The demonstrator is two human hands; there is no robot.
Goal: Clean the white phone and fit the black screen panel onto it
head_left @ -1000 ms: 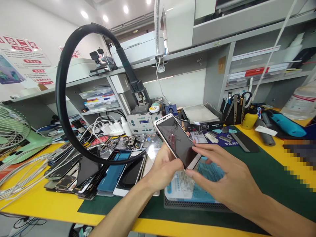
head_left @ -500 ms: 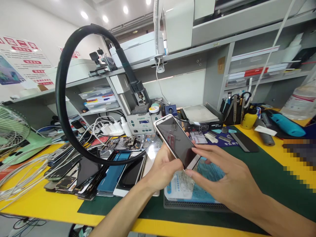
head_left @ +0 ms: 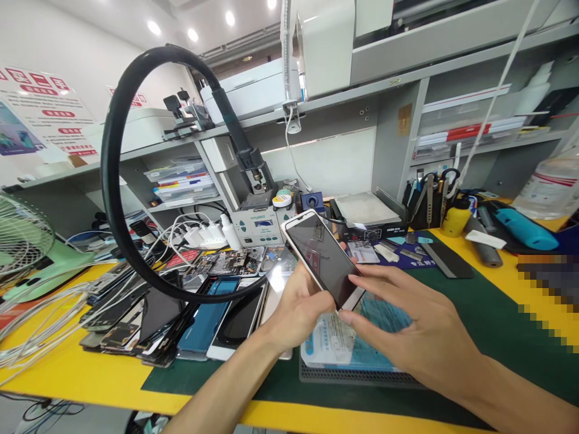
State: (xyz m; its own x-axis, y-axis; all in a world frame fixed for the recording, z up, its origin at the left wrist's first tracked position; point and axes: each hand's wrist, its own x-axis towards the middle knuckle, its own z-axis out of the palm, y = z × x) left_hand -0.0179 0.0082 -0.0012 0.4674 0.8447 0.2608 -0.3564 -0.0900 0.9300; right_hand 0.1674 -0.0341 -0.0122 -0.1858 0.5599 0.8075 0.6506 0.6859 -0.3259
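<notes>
A white-framed smartphone (head_left: 323, 256) with a dark screen is held tilted above the mat. My left hand (head_left: 301, 301) is closed around its lower left side, thumb along the edge, other fingers mostly hidden behind it. At the lower right end, my right hand (head_left: 420, 325) has its thumb against the bottom edge and its fingertips on the right part of the glass, so the corner lies between them. Beneath the hands is a blue and clear work pad (head_left: 335, 346) on a dark perforated base (head_left: 357, 375).
Several phones, among them a blue one (head_left: 203, 319) and a white one (head_left: 237, 319), lie left of my hands. A black hose (head_left: 111, 169) loops over them from a control station (head_left: 257, 226). Tools, a yellow bottle (head_left: 453, 218) and a blue-handled tool (head_left: 527, 228) lie at right.
My right fingertips have shifted slightly left and down on the phone's screen. The left hand and phone stay nearly in place.
</notes>
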